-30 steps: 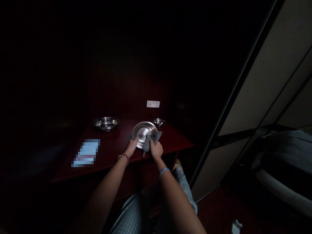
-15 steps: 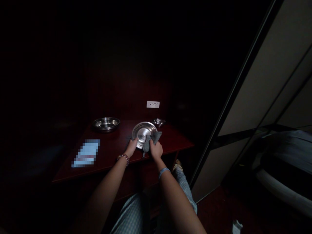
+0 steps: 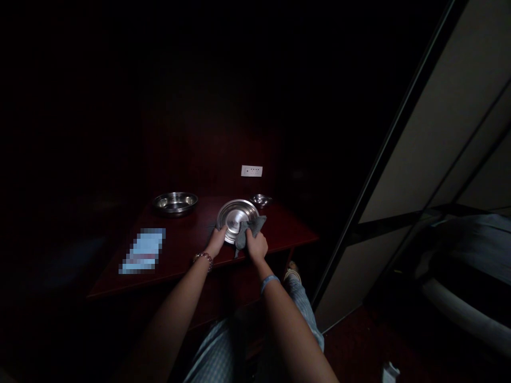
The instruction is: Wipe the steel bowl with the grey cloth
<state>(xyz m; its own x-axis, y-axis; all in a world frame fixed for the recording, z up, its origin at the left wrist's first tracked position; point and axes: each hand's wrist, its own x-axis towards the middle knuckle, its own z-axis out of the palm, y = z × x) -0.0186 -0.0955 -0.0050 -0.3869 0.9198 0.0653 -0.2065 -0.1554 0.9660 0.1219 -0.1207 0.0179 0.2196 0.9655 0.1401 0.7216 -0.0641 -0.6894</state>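
A shiny round metal plate [image 3: 233,213] is held tilted above the front part of the dark red table [image 3: 187,239], its inner face turned toward me. My left hand [image 3: 216,242] grips its lower left rim, thumb on the inside. At the lower right rim, my right hand [image 3: 256,244] is closed on a grey cloth [image 3: 242,236], which lies against the plate and sticks out past its edge. The fingers behind the plate are hidden on both sides.
Metal dishes [image 3: 175,203] stand at the table's back left, and a smaller metal bowl [image 3: 261,200] at the back right. A blurred-out light blue item [image 3: 143,250] lies at left. A white socket panel [image 3: 252,171] is on the wall. A pale sliding door [image 3: 359,266] stands at right.
The whole view has shifted very slightly. Both hands, the plate and the cloth keep nearly the same position relative to one another.
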